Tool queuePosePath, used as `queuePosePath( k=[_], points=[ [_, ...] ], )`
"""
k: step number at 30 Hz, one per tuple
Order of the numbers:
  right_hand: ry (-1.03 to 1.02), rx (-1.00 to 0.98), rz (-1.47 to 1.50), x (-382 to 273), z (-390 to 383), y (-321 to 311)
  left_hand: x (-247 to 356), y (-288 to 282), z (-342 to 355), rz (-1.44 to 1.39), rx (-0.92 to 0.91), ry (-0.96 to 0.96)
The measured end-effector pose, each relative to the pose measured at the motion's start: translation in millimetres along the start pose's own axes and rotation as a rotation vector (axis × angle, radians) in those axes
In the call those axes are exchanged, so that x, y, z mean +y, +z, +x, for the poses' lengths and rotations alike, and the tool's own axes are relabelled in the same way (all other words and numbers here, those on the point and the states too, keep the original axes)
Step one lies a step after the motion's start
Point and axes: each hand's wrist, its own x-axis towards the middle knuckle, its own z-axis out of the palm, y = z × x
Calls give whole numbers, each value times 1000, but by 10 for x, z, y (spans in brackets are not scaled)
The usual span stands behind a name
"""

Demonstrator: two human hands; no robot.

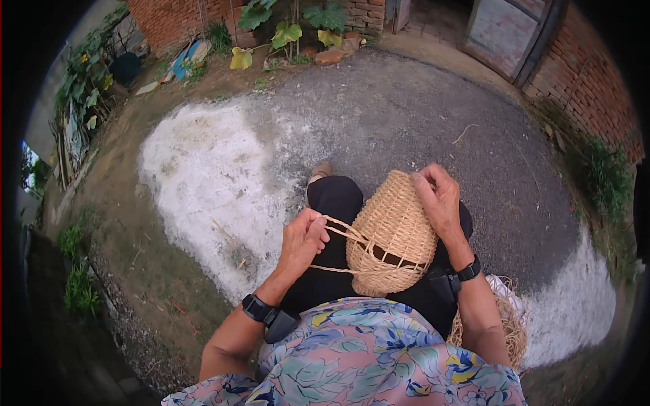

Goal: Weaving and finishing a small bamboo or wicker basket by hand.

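A tan woven basket (pixel 396 220) lies on its side across my lap, its narrower end pointing away from me. Across its near part runs a gap where bare upright strands show. My right hand (pixel 440 199) grips the basket's far right edge, thumb against the weave. To the left of the basket, my left hand (pixel 305 233) is closed in a pinch on a twisted straw cord (pixel 342 224), which stretches to the gap. A lower length of cord (pixel 332 270) also runs leftward from the basket over my dark trousers.
A heap of loose straw cord (pixel 511 321) with white wrapping sits by my right elbow. Grey paving with a pale patch (pixel 203 162) spreads ahead. Leafy plants (pixel 288 34), brick walls (pixel 589 74) and a doorway with an open door (pixel 508 30) stand farther off.
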Motion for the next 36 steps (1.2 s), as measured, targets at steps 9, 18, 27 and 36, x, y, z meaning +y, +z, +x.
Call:
queuePosePath(
  k=[9, 18, 27, 36],
  points=[
    [-107, 14, -128, -93, 5, 57, -477, -297, -52, -168, 107, -111],
    [-52, 42, -64, 46, -85, -10, -355, -222, 11, -903, 109, -239],
    [1, 20, -32, -18, -97, -26, -209, -37, -76, -540, -456, -348],
    [-62, 42, -44, -81, -133, -52, -210, 238, -36, -220, -271, -55]
  ],
)
